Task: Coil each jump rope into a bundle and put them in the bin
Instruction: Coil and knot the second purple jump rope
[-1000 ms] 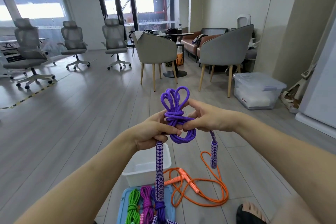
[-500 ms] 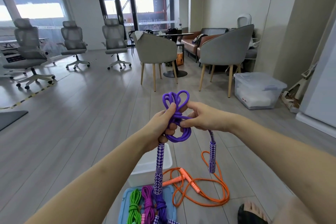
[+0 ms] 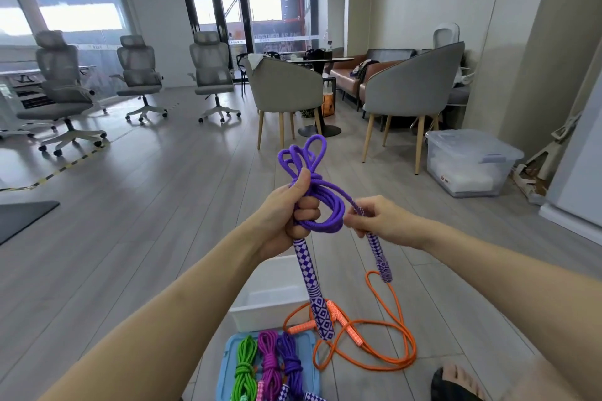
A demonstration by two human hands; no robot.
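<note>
Fingers of my left hand (image 3: 290, 218) clamp the purple rope (image 3: 317, 202) coils; right hand (image 3: 374, 216) pinches its free end, which I should wrap snugly before the bin (image 3: 270, 298) below.

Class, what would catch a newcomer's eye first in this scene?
The purple rope, held up at centre: the left hand grips its coils and the right hand pinches one handle. Below, an orange rope sprawls loose on the floor, beside three coiled ropes on a blue lid.
</note>
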